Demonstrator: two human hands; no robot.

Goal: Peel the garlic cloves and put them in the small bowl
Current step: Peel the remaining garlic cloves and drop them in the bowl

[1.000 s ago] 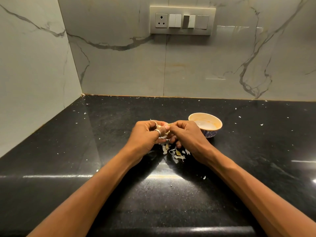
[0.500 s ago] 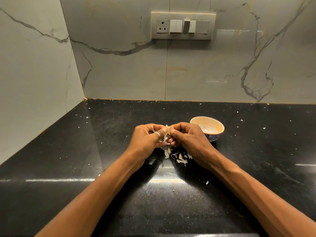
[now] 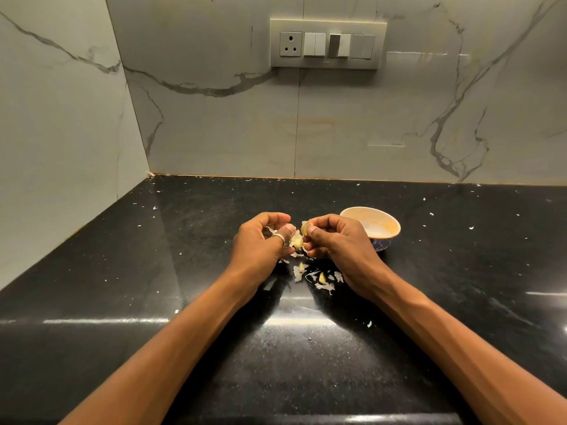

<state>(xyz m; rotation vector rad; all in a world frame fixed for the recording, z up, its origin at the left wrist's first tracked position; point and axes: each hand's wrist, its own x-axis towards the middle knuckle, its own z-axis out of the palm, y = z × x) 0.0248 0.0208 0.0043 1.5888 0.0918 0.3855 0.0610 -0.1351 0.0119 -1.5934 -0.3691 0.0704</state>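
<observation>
Two bare hands work over a black speckled countertop [image 3: 184, 348] in a marble-clad kitchen corner. The left hand [image 3: 260, 240] and the right hand [image 3: 340, 240] meet fingertip to fingertip, raised just above the surface. Both are curled and pinch one garlic clove [image 3: 297, 239] between them. The clove is pale yellow and glossy, with thin papery skin flaring from its upper end by the right thumb; whether it is one piece or two cannot be told. A single silver ring [image 3: 279, 237] sits on a digit of the left hand. Directly below the hands lies a small heap of whitish peel scraps [image 3: 325, 285], and among them two yellowish garlic bits, one [image 3: 301, 266] nearer the left hand, the other [image 3: 321, 277] nearer the right. One small bowl [image 3: 380, 227] stands just behind and beside the right hand — cream inside with an orange-tinged smear, blue-patterned outside, and no clove visible in it. Tiny white flecks are scattered across the counter. On the grey-veined marble wall [image 3: 368, 124] behind, one switch plate [image 3: 327, 64] carries a single three-pin socket [image 3: 290, 44] at its left end and a row of rocker switches beside it — one rocker darker than the others.
</observation>
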